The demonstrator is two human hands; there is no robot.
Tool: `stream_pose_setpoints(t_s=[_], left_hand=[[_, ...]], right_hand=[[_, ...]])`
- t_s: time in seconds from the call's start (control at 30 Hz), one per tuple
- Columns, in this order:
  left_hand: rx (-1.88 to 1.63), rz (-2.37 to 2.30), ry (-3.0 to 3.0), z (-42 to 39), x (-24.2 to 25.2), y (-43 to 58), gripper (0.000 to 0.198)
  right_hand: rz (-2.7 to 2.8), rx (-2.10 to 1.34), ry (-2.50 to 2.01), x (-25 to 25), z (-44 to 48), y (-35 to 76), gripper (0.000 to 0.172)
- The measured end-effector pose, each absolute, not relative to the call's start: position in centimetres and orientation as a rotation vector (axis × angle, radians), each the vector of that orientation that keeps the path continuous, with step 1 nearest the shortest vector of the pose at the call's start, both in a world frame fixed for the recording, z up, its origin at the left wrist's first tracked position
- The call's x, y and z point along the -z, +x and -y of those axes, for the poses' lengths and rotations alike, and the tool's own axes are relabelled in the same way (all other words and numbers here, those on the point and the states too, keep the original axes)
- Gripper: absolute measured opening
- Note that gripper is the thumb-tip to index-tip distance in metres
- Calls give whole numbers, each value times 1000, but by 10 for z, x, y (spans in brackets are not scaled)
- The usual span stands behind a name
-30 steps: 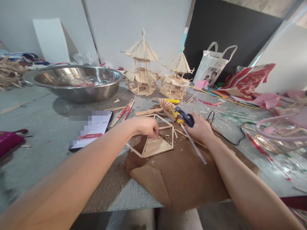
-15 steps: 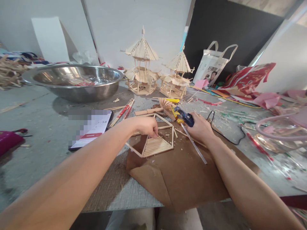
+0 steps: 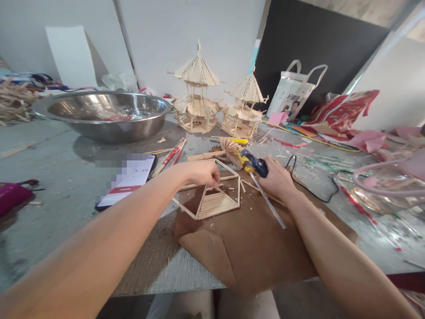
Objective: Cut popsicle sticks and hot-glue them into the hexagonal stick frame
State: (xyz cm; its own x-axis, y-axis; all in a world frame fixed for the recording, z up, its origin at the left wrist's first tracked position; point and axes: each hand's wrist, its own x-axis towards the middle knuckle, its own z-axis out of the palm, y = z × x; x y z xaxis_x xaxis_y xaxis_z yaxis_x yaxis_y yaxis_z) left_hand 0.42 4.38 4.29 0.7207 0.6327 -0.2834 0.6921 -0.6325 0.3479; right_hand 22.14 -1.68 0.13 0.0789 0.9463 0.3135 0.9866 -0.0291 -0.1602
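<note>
My right hand (image 3: 275, 179) is wrapped round a blue and yellow hot glue gun (image 3: 255, 163), with a clear glue stick (image 3: 270, 206) sticking out of its back end toward me. My left hand (image 3: 207, 173) is closed in a pinch over a flat frame of wooden sticks (image 3: 239, 190). What its fingertips hold, if anything, is too small or hidden to tell. Beneath the fingers, one wedge of the frame is filled with a row of sticks (image 3: 215, 205). The frame lies on a brown paper sheet (image 3: 259, 248), and the left hand hides part of it.
Two stick pagodas (image 3: 198, 106) (image 3: 245, 106) stand at the back. A steel basin (image 3: 116, 126) and a phone (image 3: 128, 184) are on the left. A yellow cutter (image 3: 239, 141) lies beyond the frame. A black cable (image 3: 327, 199), a clear container (image 3: 381, 197) and scraps lie right.
My left hand has shifted very slightly up and away from the filled wedge, still pinched. The right hand keeps the glue gun in almost the same spot.
</note>
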Motion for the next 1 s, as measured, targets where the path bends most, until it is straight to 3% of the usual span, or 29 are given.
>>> stream_pose_setpoints(t_s=[0.2, 0.4, 1.0], left_hand=[[-410, -1048, 2261, -33, -41, 16, 21], [-714, -848, 2212, -31, -29, 22, 21], [-808, -657, 2317, -28, -32, 23, 17]], right_hand=[[2002, 159, -1858, 1, 19, 219, 43], [2052, 123, -1727, -2, 22, 214, 47], [2133, 164, -1669, 0, 22, 212, 40]])
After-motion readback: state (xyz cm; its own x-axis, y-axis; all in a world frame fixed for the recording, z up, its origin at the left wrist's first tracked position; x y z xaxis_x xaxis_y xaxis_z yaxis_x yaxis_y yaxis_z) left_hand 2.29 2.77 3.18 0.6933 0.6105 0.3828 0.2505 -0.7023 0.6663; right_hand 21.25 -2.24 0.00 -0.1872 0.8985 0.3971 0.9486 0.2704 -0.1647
